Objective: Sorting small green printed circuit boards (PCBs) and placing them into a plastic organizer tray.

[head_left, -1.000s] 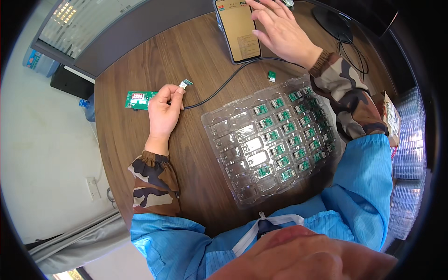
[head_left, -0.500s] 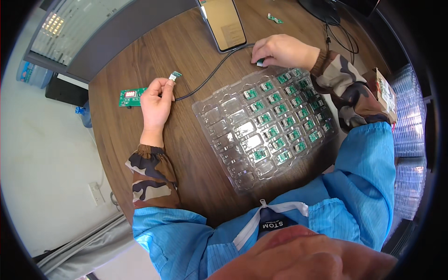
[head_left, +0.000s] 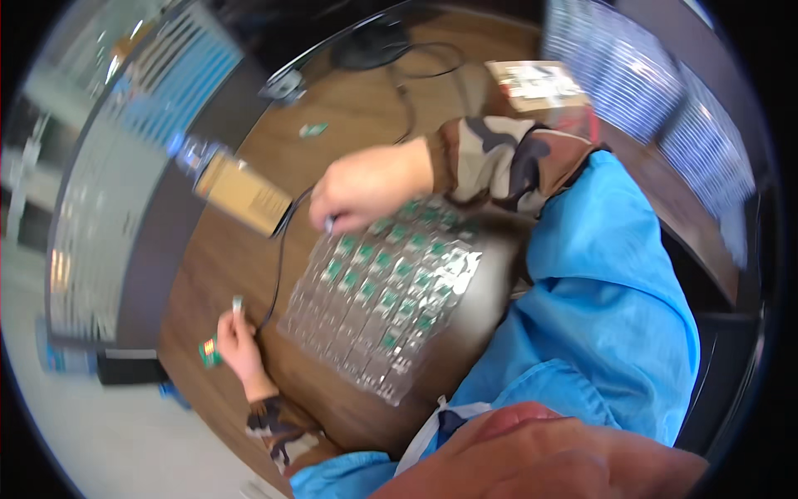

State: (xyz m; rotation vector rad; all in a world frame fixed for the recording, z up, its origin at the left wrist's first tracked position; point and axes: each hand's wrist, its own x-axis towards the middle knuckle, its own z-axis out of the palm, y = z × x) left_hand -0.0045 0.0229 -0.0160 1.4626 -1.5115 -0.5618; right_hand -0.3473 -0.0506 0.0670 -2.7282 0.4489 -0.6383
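My left hand (head_left: 239, 345) is closed at the left side of the table, pinching a small circuit board (head_left: 238, 304) with a white end pointing up. Beside its fingers lies a green board with a lit red display (head_left: 209, 351). My right hand (head_left: 366, 190) has its fingers closed over the far edge of a clear plastic tray (head_left: 303, 320). A small pale piece (head_left: 330, 223) shows at those fingertips; motion blur hides its kind. Small green circuit boards (head_left: 366, 289) fill many of the tray's pockets, while the pockets toward the near left hold none.
A black cable (head_left: 278, 274) runs along the tray's left. Beyond it stands a tan rectangular panel (head_left: 243, 195). One loose green board (head_left: 313, 130) lies farther back, near a black stand base (head_left: 370, 41). At right are a brown carton (head_left: 540, 98) and stacked clear trays (head_left: 615, 71).
The whole view has swung to the right and blurred, bringing the carton and stacked trays further in. My right hand's fingers remain closed near the tray's far edge; my left still pinches its board.
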